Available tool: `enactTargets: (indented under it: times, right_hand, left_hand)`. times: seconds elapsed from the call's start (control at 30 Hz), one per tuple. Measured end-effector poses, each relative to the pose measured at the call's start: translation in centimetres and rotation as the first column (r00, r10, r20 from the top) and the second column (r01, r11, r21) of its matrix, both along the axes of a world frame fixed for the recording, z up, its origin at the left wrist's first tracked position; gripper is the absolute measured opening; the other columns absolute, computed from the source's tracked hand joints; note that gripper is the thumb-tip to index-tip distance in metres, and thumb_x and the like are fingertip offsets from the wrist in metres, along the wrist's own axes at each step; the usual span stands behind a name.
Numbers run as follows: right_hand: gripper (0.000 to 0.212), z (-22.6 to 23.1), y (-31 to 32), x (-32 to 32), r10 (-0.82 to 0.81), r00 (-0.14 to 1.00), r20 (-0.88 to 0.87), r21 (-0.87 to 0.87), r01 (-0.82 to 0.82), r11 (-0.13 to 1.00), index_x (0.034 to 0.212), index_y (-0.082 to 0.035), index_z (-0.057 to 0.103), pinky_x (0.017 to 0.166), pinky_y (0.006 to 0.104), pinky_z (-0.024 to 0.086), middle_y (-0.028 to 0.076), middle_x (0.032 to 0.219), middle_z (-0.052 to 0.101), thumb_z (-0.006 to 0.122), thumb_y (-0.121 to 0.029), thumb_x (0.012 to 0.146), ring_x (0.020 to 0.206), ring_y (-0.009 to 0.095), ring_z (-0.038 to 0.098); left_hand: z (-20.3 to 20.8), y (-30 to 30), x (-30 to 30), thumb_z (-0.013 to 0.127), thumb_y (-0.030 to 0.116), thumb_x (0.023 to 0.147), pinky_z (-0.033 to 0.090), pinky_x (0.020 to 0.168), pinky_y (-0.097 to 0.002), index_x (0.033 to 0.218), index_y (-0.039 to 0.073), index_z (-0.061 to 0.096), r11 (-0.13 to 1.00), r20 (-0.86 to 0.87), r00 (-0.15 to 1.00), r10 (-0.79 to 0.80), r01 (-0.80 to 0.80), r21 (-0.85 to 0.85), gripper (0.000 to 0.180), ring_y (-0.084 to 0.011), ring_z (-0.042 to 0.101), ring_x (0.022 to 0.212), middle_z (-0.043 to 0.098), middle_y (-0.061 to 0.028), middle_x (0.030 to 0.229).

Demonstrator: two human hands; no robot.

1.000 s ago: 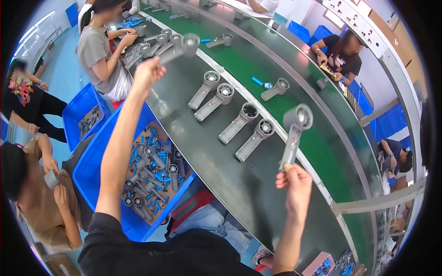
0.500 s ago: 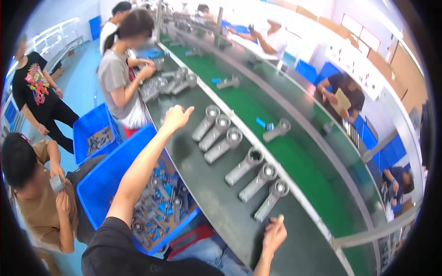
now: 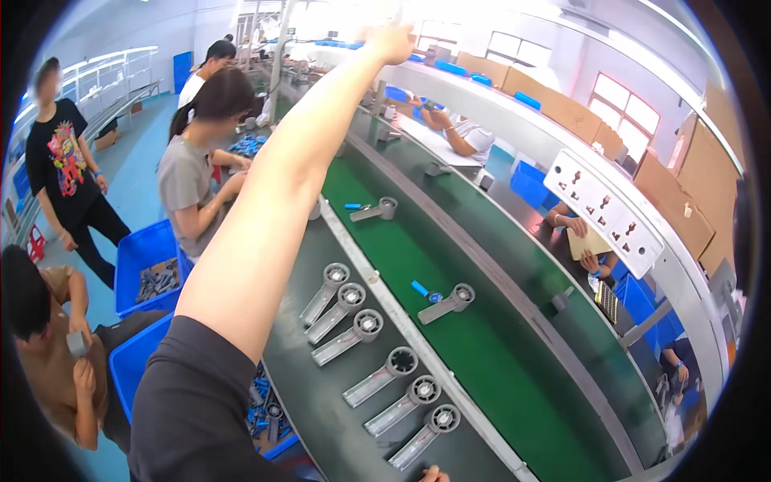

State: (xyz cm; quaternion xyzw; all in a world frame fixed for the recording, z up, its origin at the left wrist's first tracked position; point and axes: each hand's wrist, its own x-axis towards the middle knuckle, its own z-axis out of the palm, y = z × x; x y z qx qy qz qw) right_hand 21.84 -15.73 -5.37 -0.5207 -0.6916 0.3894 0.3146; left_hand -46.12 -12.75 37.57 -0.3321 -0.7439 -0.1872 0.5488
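the left hand [image 3: 391, 42] is stretched far up and away over the line, fingers loose and spread, holding nothing. the right hand [image 3: 434, 475] barely shows at the lower edge, its grip impossible to tell, with the nearest grey housing [image 3: 424, 434] just above it, last of a row of six.

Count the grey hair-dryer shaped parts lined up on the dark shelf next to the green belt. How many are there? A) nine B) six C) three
B, six grey parts lie side by side in a slanting row on the dark shelf, beside the green belt.
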Motion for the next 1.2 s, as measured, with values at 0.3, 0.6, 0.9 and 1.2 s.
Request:
enactTargets:
  times: [0.3,0.6,0.9,1.2]
  right_hand:
    - [0.027,-0.2,0.2,0.6,-0.01,0.999,-0.031,-0.101,0.007,0.995,0.08,0.002,0.068,0.05,0.0275,0.041,0.001,0.055,0.055,0.066,-0.021,0.093,0.054,0.008,0.045]
    - [0.042,-2.8,1.3,0.8,0.101,0.982,-0.162,-0.053,-0.111,0.992,0.072,0.0,0.06,0.04,0.0226,0.025,-0.002,0.05,0.045,0.056,-0.031,0.1,0.042,0.004,0.037]
    - [0.038,-0.2,0.1,-0.4,0.063,0.983,-0.172,-0.113,-0.083,0.99,0.07,-0.001,0.058,0.04,0.0215,0.025,-0.003,0.051,0.044,0.058,-0.026,0.098,0.043,0.003,0.036]
    - [0.036,1.4,-0.4,0.0,0.104,0.994,-0.036,-0.006,-0.104,0.995,0.072,0.0,0.061,0.047,0.0299,0.037,0.002,0.055,0.052,0.06,-0.025,0.098,0.05,0.01,0.044]
  left_hand:
    - [-2.9,-2.2,-0.5,0.059,0.021,0.091,0.049,0.082,-0.0455,0.108,0.01,0.071,0.989,-0.039,0.989,-0.144,0.146,0.039,0.024,-0.0375,0.063,0.092,0.065,-0.0196,0.099]
    - [-26.7,-23.1,14.9,0.062,0.009,0.091,0.047,0.077,-0.0368,0.114,0.006,0.068,0.875,0.276,0.839,-0.469,0.398,0.276,0.024,-0.0274,0.059,0.082,0.059,-0.0139,0.087]
    - [-44.4,-23.5,20.5,0.064,0.017,0.091,0.047,0.076,-0.0356,0.112,0.005,0.069,0.968,0.736,0.632,-0.243,0.109,0.226,0.025,-0.028,0.058,0.085,0.058,-0.0148,0.093]
    - [-29.5,-17.1,6.0,0.061,0.033,0.091,0.045,0.087,-0.0448,0.09,0.004,0.072,0.948,0.512,0.817,-0.266,0.124,0.294,0.03,-0.0374,0.06,0.098,0.065,-0.0208,0.095]
